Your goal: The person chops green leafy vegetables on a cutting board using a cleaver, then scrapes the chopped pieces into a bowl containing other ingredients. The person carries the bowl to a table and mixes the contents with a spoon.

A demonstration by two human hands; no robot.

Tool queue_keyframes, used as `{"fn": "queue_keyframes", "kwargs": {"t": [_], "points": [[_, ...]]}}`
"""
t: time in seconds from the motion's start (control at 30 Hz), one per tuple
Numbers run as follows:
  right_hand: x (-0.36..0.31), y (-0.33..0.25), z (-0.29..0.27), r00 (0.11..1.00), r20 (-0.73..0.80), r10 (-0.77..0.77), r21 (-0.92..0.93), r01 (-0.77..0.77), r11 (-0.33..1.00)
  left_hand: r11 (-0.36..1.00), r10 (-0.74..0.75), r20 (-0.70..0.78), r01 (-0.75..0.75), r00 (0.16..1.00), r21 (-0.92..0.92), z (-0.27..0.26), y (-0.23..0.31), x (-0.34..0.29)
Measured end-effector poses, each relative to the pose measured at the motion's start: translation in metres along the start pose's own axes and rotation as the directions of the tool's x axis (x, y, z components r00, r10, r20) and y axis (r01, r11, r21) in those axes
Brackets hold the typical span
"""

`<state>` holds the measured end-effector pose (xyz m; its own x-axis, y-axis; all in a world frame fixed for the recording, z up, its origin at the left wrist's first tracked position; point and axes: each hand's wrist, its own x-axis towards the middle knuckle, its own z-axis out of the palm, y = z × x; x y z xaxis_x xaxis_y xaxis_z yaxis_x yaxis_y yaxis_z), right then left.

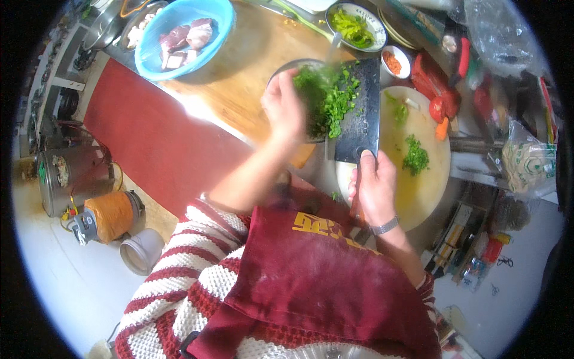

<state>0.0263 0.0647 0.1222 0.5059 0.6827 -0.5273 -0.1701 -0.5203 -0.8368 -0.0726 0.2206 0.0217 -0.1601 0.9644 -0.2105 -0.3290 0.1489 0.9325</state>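
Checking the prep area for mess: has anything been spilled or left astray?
Mostly tidy. A clump of chopped greens lies on the round cutting board, apart from the pile on the cleaver that the left hand touches.

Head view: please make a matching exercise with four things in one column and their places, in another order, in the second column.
1. cleaver
2. blue bowl
3. small white dish
4. round cutting board

a. holds raw meat pieces
b. in the right hand
c. holds red-orange flakes
d. under a small pile of chopped greens

Pairs: 1-b, 2-a, 3-c, 4-d
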Motion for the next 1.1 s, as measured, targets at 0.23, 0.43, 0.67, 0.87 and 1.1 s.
{"fn": "queue_keyframes", "kwargs": {"t": [0.23,0.43,0.67,0.87,1.1], "points": [[-0.002,-0.004,-0.005,0.999,-0.010,-0.048,-0.007,0.048,0.999,0.986,0.078,0.018,-0.080,0.997,0.145,-0.015,0.007,0.013],[0.002,-0.007,-0.007,1.000,0.029,-0.011,0.019,0.010,1.000,0.920,0.258,0.195,-0.302,0.946,0.251,0.001,0.002,-0.001],[-0.002,-0.014,0.001,0.991,0.131,0.004,0.067,-0.012,0.998,0.560,0.585,0.653,-0.822,0.481,0.103,0.010,0.015,-0.032],[-0.002,-0.014,0.005,0.984,0.174,0.039,-0.019,-0.036,0.999,0.516,0.611,0.604,-0.836,0.512,0.186,0.025,0.009,0.003],[-0.020,-0.010,-0.032,0.978,0.208,-0.007,-0.117,0.031,0.993,0.391,0.593,0.470,-0.744,0.654,0.541,0.018,-0.017,0.050]]}}
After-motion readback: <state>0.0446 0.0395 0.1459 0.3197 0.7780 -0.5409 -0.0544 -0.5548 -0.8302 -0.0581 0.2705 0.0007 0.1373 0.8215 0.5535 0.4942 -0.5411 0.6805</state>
